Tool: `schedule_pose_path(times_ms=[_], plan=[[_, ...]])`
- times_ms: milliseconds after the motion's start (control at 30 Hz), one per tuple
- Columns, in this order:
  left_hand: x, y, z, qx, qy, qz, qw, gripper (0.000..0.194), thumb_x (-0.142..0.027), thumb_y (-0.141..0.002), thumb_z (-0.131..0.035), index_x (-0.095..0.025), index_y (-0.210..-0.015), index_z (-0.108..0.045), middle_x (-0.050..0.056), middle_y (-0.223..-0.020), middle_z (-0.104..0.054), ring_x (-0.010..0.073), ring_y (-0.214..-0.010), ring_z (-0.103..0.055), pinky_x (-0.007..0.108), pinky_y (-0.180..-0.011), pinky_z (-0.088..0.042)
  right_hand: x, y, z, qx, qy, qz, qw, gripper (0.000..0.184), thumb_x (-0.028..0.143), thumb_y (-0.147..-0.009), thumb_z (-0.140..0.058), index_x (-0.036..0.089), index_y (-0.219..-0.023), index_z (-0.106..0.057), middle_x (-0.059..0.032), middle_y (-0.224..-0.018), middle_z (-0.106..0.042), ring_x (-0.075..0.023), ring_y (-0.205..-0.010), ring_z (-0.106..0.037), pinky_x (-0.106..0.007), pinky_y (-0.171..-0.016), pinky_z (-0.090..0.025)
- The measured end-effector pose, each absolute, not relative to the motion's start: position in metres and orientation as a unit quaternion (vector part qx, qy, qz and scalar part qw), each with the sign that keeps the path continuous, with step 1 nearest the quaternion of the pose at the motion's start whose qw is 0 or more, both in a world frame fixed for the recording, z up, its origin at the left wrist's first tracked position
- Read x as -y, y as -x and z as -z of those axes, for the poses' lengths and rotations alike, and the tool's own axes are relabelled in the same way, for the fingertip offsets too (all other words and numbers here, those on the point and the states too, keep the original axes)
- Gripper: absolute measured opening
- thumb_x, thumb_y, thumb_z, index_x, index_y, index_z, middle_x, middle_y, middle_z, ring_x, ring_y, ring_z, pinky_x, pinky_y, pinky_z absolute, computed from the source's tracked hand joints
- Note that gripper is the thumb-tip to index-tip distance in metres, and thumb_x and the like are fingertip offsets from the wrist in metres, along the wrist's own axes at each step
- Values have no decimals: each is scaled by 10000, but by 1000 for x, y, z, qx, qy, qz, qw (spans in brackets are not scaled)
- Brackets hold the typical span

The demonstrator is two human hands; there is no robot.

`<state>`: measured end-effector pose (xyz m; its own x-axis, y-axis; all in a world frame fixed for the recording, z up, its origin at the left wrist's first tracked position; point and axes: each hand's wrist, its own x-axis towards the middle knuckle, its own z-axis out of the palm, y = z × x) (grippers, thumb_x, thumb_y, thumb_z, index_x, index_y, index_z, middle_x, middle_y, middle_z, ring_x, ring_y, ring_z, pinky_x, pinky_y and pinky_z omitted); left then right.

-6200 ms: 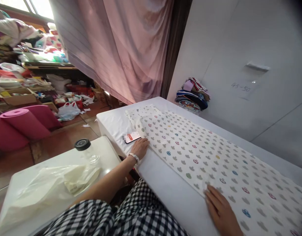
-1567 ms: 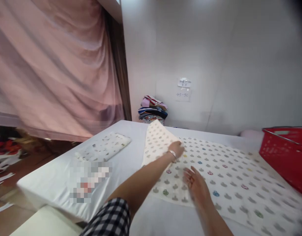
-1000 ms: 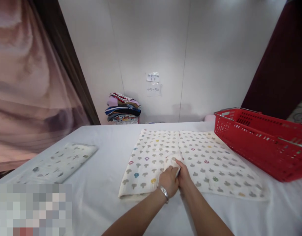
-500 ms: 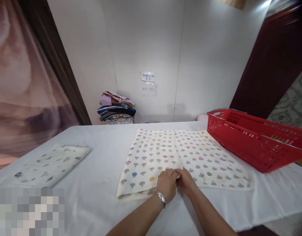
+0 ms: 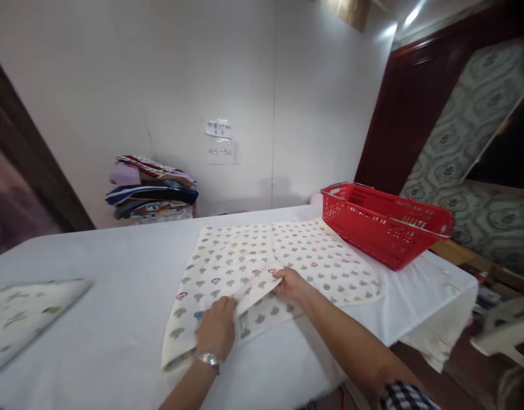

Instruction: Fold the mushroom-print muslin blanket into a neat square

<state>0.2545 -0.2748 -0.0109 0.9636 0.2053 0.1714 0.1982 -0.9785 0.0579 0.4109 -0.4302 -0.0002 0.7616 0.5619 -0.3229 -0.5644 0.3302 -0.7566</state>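
Observation:
A cream cloth with a mushroom print (image 5: 227, 256) lies on the white-covered table, its left part doubled over onto the right part. My right hand (image 5: 289, 283) pinches the near edge of the upper layer and holds it raised, so the layer beneath shows. Closed and slightly blurred, my left hand (image 5: 218, 327), with a silver bracelet at the wrist, grips the same edge further left. A strip of the lifted edge stretches between both hands. At the far left lies another folded patterned cloth (image 5: 23, 319), apart from my hands.
A red plastic basket (image 5: 372, 228) with metal handles stands at the table's right end, close to the cloth. Behind the table, a stack of folded fabrics (image 5: 153, 191) rests against the white wall. The white table (image 5: 116, 319) ends at the right, with a pale stool (image 5: 507, 330) beyond.
The cloth has been doubled over from the left. My hands, together on its near edge half a second ago, are now apart with that edge lifted. The view has turned right.

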Motion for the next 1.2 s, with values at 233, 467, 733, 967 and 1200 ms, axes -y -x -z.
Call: schedule_pose_path(times_ms=[233,467,733,967,1200], plan=[[252,-247,7,-122,-983,-132,-42,375,-28,-749,-403,-183,-1044,-574,73,-1064,-573,214,-968,-524,313,-774,-380,479,-485,-90,14,468,-252,847,302,8,-630,-469,116,-888,-583,-36,-712,-657,-187,-770,-635,-299,-672,-533],[284,-252,2,-59,-991,-121,9,316,-68,-731,-442,-185,-993,-576,66,-1030,-584,207,-939,-532,314,-769,-403,630,-503,-96,53,581,-34,811,313,63,-654,-528,135,-949,-606,-56,-851,-679,-189,-783,-634,-299,-696,-515],[304,-248,28,4,-992,-113,49,331,-60,-747,-394,-188,-979,-594,62,-1040,-586,203,-950,-525,321,-799,-414,716,-458,12,-189,689,-59,697,249,34,-589,-545,137,-812,-582,-31,-578,-630,-179,-527,-605,-283,-493,-499],[305,-251,15,-6,-989,-138,47,223,-87,-764,-390,-212,-818,-566,38,-903,-588,195,-886,-527,304,-761,-419,715,-477,1,-167,727,-29,665,228,115,-604,-664,135,-821,-596,-44,-626,-643,-181,-552,-604,-287,-493,-504],[309,-246,12,44,-982,-170,73,215,-105,-775,-386,-211,-847,-559,42,-936,-589,191,-892,-532,309,-795,-420,736,-479,0,-175,791,8,587,209,168,-667,-629,155,-869,-573,-19,-634,-620,-144,-535,-584,-268,-514,-488]])
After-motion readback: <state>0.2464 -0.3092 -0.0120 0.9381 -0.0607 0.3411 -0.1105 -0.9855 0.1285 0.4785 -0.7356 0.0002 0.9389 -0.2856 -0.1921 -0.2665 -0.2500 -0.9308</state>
